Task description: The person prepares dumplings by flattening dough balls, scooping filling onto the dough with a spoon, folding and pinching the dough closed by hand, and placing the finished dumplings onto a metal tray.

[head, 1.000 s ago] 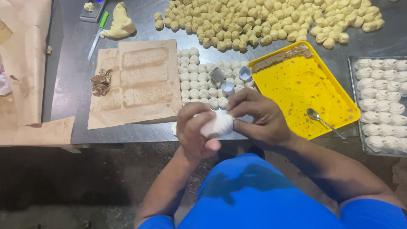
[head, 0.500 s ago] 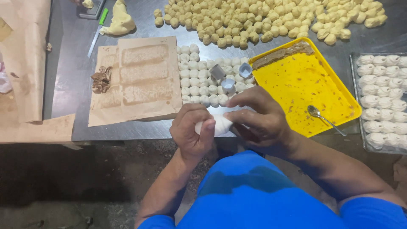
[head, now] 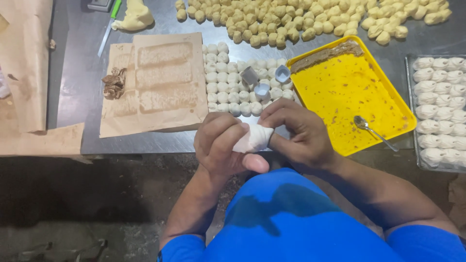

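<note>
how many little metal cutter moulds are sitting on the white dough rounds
3. One mould sits leftmost, one to its right near the yellow tray, and one below and between them, nearest the hands. More may be hidden behind the hands.

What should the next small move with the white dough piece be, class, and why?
Probably pinch its open end shut between the fingertips. Both the left hand and the right hand grip the white dough piece above the table edge, and it looks unevenly folded beside the pleated pieces on the metal tray at right.
</note>
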